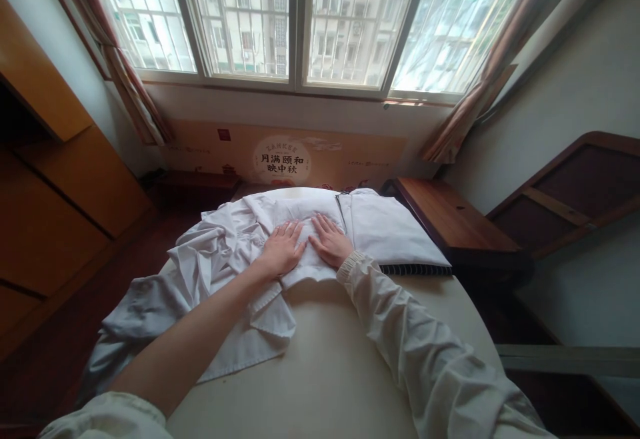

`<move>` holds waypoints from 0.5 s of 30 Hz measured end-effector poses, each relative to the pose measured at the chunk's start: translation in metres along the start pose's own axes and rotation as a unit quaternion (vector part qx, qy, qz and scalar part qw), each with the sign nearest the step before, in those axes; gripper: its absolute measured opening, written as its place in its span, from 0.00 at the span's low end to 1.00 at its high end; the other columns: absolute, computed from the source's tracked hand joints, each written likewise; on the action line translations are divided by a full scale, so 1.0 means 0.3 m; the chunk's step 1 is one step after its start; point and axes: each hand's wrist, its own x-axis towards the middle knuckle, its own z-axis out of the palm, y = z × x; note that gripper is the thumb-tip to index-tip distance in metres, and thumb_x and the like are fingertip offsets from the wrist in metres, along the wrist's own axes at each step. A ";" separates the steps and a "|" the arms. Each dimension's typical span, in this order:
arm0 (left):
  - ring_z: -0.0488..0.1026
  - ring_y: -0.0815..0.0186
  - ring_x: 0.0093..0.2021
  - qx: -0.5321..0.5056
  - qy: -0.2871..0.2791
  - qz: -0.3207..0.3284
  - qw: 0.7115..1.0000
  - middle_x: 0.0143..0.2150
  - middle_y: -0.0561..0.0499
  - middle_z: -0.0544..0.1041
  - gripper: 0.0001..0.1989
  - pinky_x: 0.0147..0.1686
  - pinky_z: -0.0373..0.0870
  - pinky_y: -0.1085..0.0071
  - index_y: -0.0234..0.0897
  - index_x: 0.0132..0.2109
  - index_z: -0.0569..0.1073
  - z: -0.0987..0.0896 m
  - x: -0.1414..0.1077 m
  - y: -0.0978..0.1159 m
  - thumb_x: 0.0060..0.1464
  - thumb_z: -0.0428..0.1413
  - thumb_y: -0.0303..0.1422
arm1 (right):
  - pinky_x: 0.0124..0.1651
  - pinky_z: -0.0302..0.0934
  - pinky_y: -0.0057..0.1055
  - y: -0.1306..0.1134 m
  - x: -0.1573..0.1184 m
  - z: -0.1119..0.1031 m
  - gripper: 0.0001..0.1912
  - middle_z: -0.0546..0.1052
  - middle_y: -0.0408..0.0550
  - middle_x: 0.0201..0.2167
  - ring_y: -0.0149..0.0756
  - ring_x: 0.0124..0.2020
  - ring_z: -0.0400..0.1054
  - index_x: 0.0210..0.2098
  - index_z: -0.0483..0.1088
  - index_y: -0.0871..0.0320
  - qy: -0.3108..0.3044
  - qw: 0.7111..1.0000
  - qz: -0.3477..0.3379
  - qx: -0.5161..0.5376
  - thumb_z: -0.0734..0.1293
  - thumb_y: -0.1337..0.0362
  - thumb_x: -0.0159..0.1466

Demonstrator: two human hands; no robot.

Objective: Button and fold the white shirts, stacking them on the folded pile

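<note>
Left hand (283, 251) and right hand (330, 242) rest flat, ungripping, on rumpled white cloth (313, 268), likely light, limp; pinch near edges.

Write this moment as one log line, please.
left hand: flat on white cloth | right hand: flat on white cloth | folded fabric: on table, to right

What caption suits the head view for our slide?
Left hand and right hand lie flat on white cloth atop a pale table.
</note>
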 end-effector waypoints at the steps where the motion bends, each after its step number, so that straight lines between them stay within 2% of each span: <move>1: 0.50 0.50 0.79 0.001 -0.003 -0.010 1.000 0.80 0.43 0.54 0.34 0.77 0.46 0.49 0.37 0.78 0.58 -0.003 -0.006 -0.010 0.73 0.42 0.47 | 0.80 0.34 0.43 0.006 -0.003 0.002 0.40 0.43 0.50 0.81 0.43 0.81 0.36 0.80 0.45 0.61 0.001 1.000 0.018 -0.001 0.51 0.45 0.77; 5: 0.54 0.46 0.78 0.003 0.021 -0.052 0.998 0.77 0.37 0.60 0.33 0.76 0.45 0.46 0.34 0.75 0.63 -0.027 -0.017 -0.034 0.69 0.48 0.46 | 0.80 0.32 0.42 0.005 -0.013 0.002 0.44 0.43 0.58 0.81 0.44 0.81 0.35 0.79 0.45 0.68 0.000 0.997 0.073 -0.007 0.49 0.41 0.76; 8: 0.64 0.42 0.72 -0.009 0.063 -0.062 0.996 0.70 0.31 0.70 0.27 0.74 0.49 0.46 0.32 0.66 0.73 -0.060 0.013 -0.050 0.66 0.53 0.42 | 0.79 0.34 0.45 -0.010 -0.008 -0.015 0.45 0.44 0.63 0.80 0.48 0.81 0.36 0.78 0.46 0.71 -0.013 0.996 0.090 -0.013 0.49 0.41 0.76; 11: 0.71 0.41 0.65 -0.022 0.075 -0.100 0.992 0.61 0.29 0.77 0.20 0.68 0.59 0.48 0.32 0.56 0.77 -0.109 0.089 -0.093 0.64 0.56 0.41 | 0.78 0.40 0.49 0.000 0.025 -0.063 0.41 0.52 0.64 0.78 0.53 0.79 0.46 0.75 0.55 0.67 -0.040 0.996 0.081 -0.022 0.51 0.42 0.76; 13: 0.72 0.40 0.64 -0.030 0.067 -0.145 0.987 0.61 0.29 0.77 0.22 0.64 0.63 0.51 0.33 0.56 0.75 -0.138 0.152 -0.142 0.62 0.58 0.44 | 0.76 0.45 0.47 0.031 0.067 -0.109 0.34 0.60 0.62 0.75 0.51 0.75 0.55 0.72 0.62 0.62 -0.046 0.997 0.060 -0.025 0.54 0.47 0.77; 15: 0.72 0.39 0.64 -0.065 0.053 -0.192 0.978 0.62 0.27 0.75 0.27 0.63 0.64 0.51 0.32 0.57 0.73 -0.152 0.211 -0.199 0.60 0.61 0.48 | 0.74 0.49 0.44 0.078 0.119 -0.151 0.29 0.66 0.60 0.72 0.50 0.72 0.60 0.70 0.64 0.60 -0.033 0.998 0.053 -0.019 0.57 0.53 0.75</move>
